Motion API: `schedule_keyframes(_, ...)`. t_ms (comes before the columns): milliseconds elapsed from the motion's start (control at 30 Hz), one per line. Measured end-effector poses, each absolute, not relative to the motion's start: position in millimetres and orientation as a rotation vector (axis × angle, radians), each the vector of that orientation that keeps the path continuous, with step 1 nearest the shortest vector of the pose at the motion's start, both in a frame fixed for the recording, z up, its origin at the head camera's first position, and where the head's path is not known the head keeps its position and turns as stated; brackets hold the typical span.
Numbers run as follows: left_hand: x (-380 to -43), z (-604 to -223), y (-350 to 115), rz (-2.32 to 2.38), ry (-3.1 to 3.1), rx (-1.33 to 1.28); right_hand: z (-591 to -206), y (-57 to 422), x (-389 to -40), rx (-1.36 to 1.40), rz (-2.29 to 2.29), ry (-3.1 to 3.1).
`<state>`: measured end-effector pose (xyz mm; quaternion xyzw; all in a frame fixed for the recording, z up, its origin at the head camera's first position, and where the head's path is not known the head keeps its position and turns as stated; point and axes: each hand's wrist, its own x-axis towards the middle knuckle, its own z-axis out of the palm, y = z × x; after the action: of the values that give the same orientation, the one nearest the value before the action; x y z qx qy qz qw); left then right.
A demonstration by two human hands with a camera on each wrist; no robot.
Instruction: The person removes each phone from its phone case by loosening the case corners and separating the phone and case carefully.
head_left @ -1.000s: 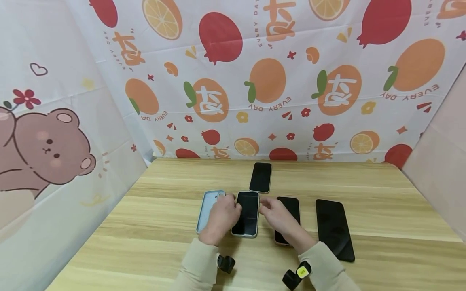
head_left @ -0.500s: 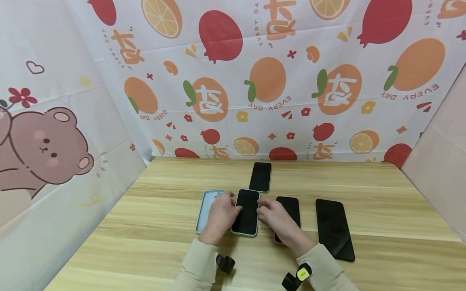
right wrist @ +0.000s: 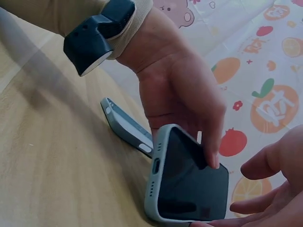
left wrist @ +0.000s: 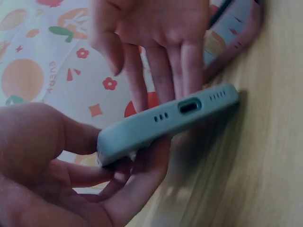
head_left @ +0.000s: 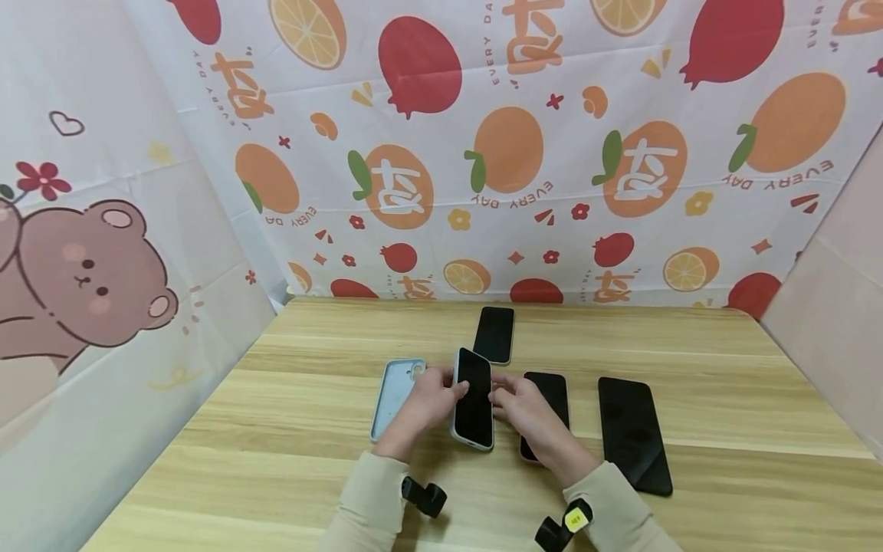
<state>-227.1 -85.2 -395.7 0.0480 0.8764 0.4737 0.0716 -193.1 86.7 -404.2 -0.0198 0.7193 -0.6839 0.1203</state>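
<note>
A black-screened phone [head_left: 474, 402] in a pale blue-green case is tilted, its left side raised off the table. My left hand [head_left: 429, 399] grips its left edge; in the left wrist view the thumb is on the screen side and curled fingers [left wrist: 142, 182] lie beneath. The bottom of the case [left wrist: 137, 130], with its charging port cutout, faces that camera. My right hand [head_left: 527, 414] is at the phone's right edge, its fingers [right wrist: 258, 203] fairly straight and its thumb apart from the screen. Left of the left hand lies an empty light blue phone case [head_left: 393, 399], inside up.
Behind the held phone lies another phone [head_left: 494, 335]. A phone with a pinkish edge [head_left: 552, 399] is partly under my right forearm. A larger black phone-shaped slab [head_left: 635, 437] lies further right. A fruit-print cloth [head_left: 507, 153] hangs behind the wooden table [head_left: 276, 460].
The cased phone lay flat earlier; now my left hand has taken hold of it and tipped its left side up, slightly to the right. My right hand has come closer to its right edge.
</note>
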Motion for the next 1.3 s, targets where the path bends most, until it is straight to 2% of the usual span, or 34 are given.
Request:
schedule_keyframes(333, -224.5, -391.5, -85.3, 1.617, 2.554, 0.059, -392.4, 97.2, -194.3, -0.089, -2.004, 2.201)
schedule_keyframes(533, -221.2, -383.2, -83.3, 1.783, 2.312, 0.177, -386.0, 118.6, -202.1, -0.092, -2.09, 2.102)
schedule_keyframes(767, -214.5, -375.6, -79.3, 1.768, 2.123, 0.315, -381.5, 144.8, -204.5, -0.237, -2.071, 2.002)
schedule_keyframes(1300, -209.8, -374.8, -76.0, 1.693, 2.056, 0.427, -388.6, 149.9, -206.3, -0.301, -2.093, 1.975)
